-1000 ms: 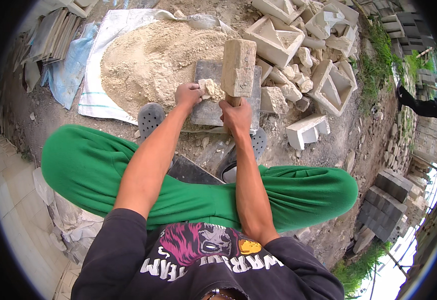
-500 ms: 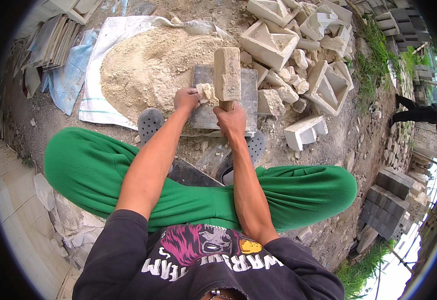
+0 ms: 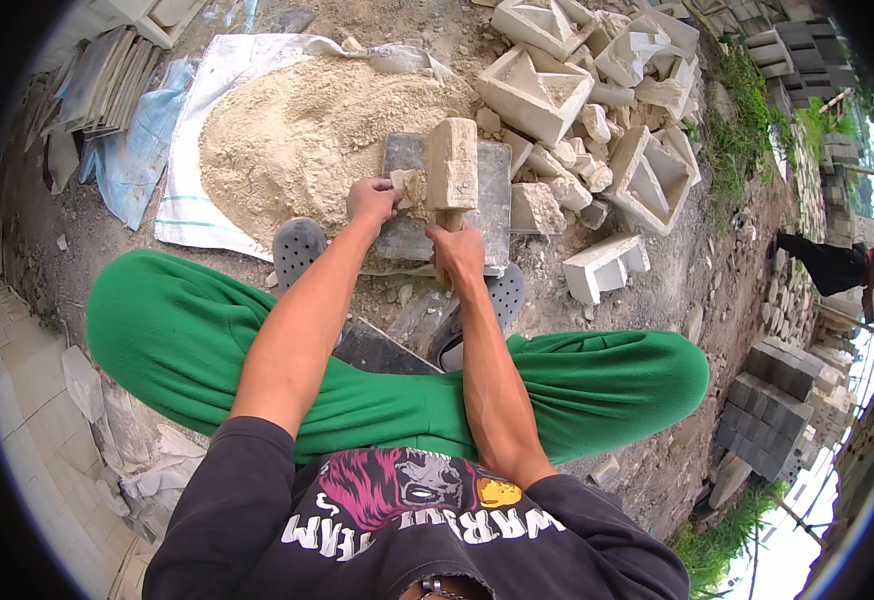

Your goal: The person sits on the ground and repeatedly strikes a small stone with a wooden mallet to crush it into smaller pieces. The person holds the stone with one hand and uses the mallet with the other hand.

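Observation:
My right hand (image 3: 457,252) is closed round the handle of a wooden mallet (image 3: 453,165), whose blocky, dusty head covers part of the grey slab (image 3: 492,215) beneath. With its fingers pinched, my left hand (image 3: 373,200) grips a pale broken chunk (image 3: 410,187) on the slab, just left of the mallet head. Whether the mallet touches the chunk or the slab is hard to make out. Behind the slab and to its left lies a heap of beige crushed powder (image 3: 287,145), spread on a white woven sack (image 3: 179,205).
Broken pale blocks (image 3: 537,95) and rubble pile up at the right, with one loose block piece (image 3: 607,268) nearer me. Stacked boards (image 3: 112,80) and blue plastic sheet (image 3: 135,160) are at the far left. Grey blocks (image 3: 769,400) and another person's leg (image 3: 819,262) appear at the right edge.
The mallet head has come down and slightly nearer me in my right hand. My left hand stays on the chunk. At the right edge, the other person's legs have shifted.

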### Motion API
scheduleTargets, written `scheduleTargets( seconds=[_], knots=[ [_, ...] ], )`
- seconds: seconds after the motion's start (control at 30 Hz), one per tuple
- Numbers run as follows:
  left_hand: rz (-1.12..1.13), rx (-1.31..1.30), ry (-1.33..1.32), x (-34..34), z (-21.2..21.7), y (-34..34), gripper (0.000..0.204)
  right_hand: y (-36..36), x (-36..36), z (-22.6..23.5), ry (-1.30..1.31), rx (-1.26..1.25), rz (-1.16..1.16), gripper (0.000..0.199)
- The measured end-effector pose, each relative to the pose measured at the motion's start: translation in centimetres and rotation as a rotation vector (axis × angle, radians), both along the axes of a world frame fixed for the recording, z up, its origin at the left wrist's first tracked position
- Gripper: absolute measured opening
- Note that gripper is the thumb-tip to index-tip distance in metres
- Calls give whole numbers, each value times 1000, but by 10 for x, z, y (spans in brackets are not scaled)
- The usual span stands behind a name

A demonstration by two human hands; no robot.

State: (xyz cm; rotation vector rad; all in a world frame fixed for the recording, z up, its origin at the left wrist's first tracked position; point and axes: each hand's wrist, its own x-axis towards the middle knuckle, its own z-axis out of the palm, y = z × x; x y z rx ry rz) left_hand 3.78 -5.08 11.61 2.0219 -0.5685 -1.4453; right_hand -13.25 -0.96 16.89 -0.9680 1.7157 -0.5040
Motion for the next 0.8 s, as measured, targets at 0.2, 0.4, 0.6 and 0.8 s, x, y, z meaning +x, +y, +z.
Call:
scheduleTargets(
  seconds=[0.2,0.4,0.6,0.8],
  knots=[
    [13,-33,21,5,-8,3,32,-7,11,37,-103,-221,-138,21],
    [-26,-26,-21,2,1,-1,21,21,20,-29,293,-147,122,37],
    [47,-66,-25,1,-8,4,23,5,14,15,138,-201,-23,25],
    [-1,-56,-4,3,-3,2,33,-1,10,5,157,-239,72,25]
  ],
)
